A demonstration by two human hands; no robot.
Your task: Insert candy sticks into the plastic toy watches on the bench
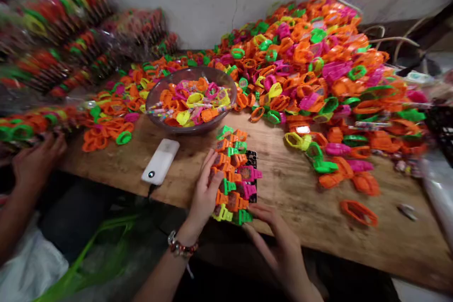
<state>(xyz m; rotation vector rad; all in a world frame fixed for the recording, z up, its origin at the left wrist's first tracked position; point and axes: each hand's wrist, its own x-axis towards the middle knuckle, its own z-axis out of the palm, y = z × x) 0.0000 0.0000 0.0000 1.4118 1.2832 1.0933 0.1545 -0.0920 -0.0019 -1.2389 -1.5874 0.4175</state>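
Note:
A black tray [253, 158] packed with rows of small orange, green, pink and yellow plastic toy pieces [233, 174] lies at the near edge of the wooden table [304, 198]. My left hand [205, 193] rests along the tray's left side, fingers curled against the pieces. My right hand [279, 245] touches the tray's near right corner with its fingertips, fingers stretched out. Behind the tray stands a dark bowl [155, 96] filled with the same coloured pieces and thin striped sticks.
A huge heap of coloured plastic pieces [318, 56] covers the back and right of the table. A white power bank [161, 161] lies left of the tray. Bagged bundles [53, 33] are stacked at the left. Another person's hand [37, 163] works at the far left.

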